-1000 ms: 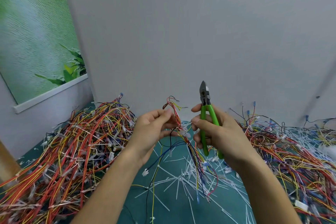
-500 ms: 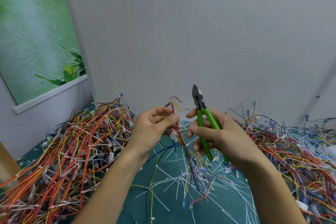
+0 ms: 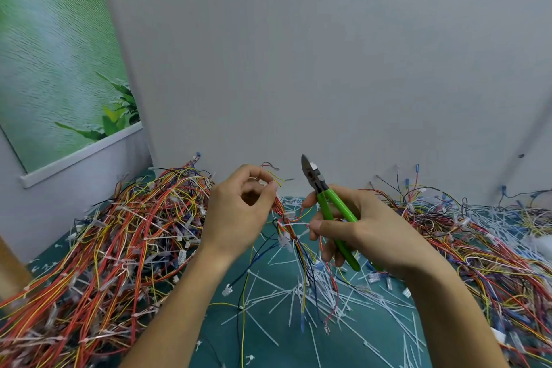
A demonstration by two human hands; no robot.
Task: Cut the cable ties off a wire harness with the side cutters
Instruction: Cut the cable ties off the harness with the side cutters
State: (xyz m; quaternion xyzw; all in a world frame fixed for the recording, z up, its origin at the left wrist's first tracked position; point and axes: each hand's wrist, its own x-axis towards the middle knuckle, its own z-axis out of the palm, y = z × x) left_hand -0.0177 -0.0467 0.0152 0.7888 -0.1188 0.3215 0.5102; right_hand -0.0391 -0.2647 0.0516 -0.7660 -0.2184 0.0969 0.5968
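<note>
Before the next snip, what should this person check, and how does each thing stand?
1. Harness steady: the left hand pinches the wire harness near its top. Ok.
2. Tool gripped: the right hand holds the side cutters by the green handles. Ok.
3. Next cable tie found: a white one crosses the bundle beside the right thumb. Ok.
4. Blades at that tie: they point up, away from the harness. Not ok.
5. Blades open enough: cannot tell.
6. Fingers clear of the blades: ok.
</note>
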